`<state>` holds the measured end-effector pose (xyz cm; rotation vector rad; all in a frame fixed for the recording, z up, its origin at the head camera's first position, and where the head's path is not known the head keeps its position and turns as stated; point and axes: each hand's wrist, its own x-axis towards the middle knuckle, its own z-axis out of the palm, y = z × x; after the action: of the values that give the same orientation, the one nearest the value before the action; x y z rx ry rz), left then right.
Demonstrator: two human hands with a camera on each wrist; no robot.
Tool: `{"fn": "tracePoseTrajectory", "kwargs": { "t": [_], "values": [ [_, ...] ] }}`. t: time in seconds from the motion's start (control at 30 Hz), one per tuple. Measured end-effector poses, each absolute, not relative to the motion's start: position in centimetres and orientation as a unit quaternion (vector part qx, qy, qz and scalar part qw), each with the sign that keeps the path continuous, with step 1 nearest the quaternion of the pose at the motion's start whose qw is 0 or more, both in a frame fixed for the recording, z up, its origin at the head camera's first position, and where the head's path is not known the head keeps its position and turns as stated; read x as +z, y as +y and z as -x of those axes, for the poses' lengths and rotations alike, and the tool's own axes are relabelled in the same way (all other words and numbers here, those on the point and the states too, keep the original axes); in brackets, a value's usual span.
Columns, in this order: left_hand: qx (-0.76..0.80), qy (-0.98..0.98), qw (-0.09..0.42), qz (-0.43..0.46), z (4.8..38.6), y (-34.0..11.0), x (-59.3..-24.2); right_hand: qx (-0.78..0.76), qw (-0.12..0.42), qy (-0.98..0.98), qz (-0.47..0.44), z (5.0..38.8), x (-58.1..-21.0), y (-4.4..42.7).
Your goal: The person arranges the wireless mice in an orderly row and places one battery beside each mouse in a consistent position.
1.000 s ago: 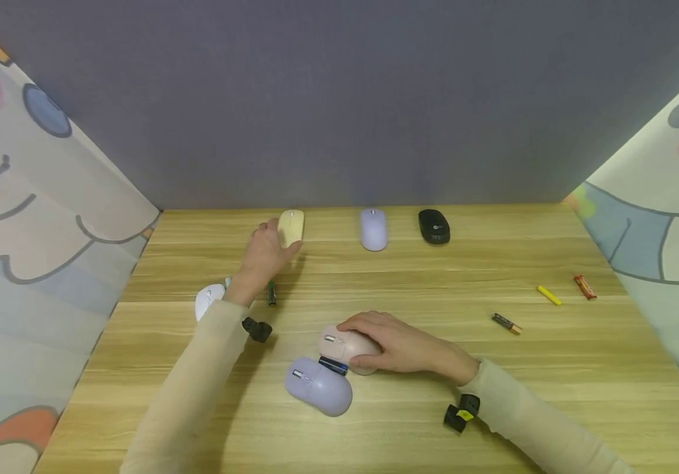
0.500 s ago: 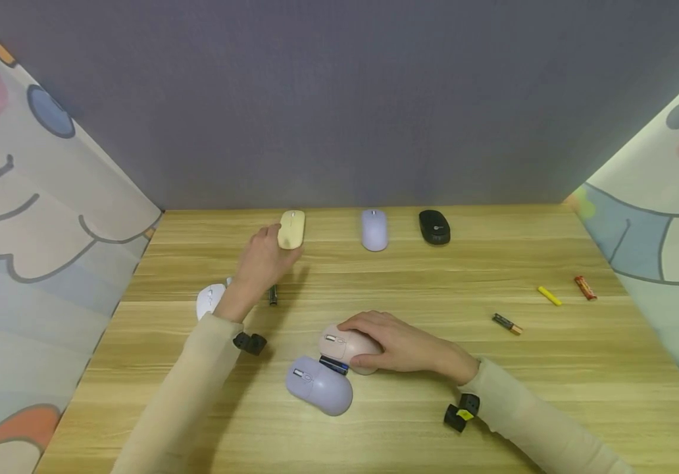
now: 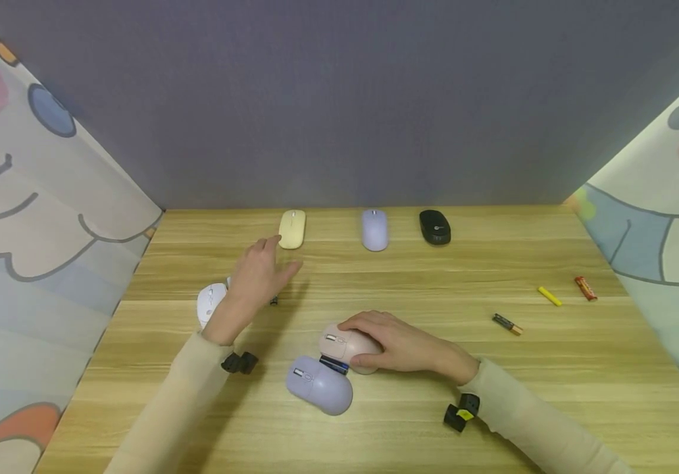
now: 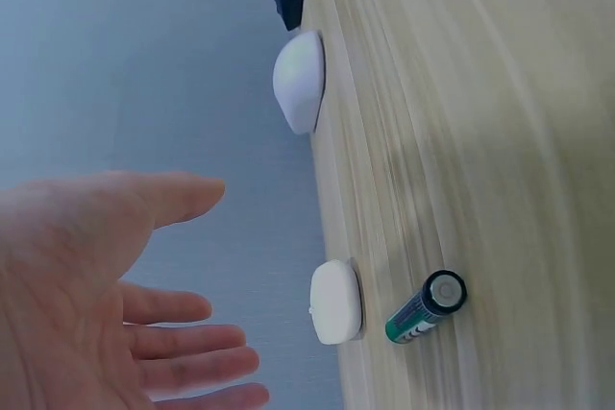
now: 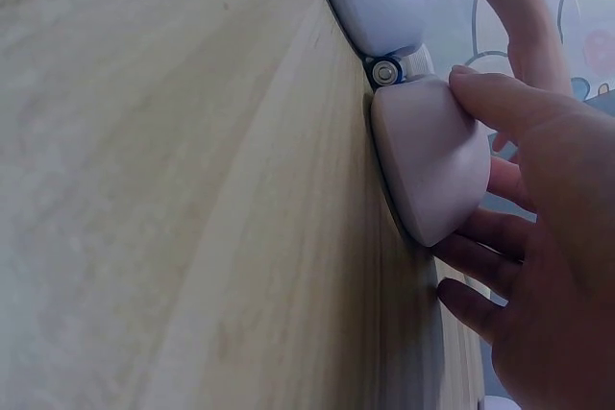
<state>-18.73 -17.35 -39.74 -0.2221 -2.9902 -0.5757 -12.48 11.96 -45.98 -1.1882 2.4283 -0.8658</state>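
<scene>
My left hand (image 3: 253, 276) hovers over the table with fingers extended and holds nothing. Just beyond its fingertips lies a pale yellow mouse (image 3: 292, 230). Below the hand is a dark green battery (image 4: 428, 306), mostly hidden in the head view. A white mouse (image 3: 210, 301) sits partly behind the left forearm. My right hand (image 3: 401, 343) grips a pink mouse (image 3: 339, 341) between thumb and fingers on the table. A dark blue battery (image 3: 334, 365) is wedged between it and a lavender mouse (image 3: 318, 386); the battery's end (image 5: 386, 72) shows in the right wrist view.
Along the back edge stand a second lavender mouse (image 3: 374, 230) and a black mouse (image 3: 435, 227). On the right lie a black-and-copper battery (image 3: 507, 324), a yellow stick-like piece (image 3: 549, 296) and a red battery-shaped piece (image 3: 585, 288). A grey panel (image 3: 363, 105) rises behind the table.
My left hand has let go of the yellow mouse and drawn back toward me, its fingers spreading. The right hand stays on the pink mouse.
</scene>
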Motion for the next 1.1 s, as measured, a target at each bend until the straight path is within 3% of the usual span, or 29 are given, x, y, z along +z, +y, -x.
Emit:
{"fn": "tracePoseTrajectory", "kwargs": {
  "t": [0.83,1.1],
  "values": [
    [-0.157,-0.980,0.102,0.069,14.3,-20.6,-40.8,-0.303,0.150,0.846,0.413,12.5,-46.0,12.0],
    [-0.165,-0.982,0.081,0.035,13.5,-22.3,-41.5,-0.304,0.153,0.845,0.412,12.5,-46.0,12.0]
  ]
}}
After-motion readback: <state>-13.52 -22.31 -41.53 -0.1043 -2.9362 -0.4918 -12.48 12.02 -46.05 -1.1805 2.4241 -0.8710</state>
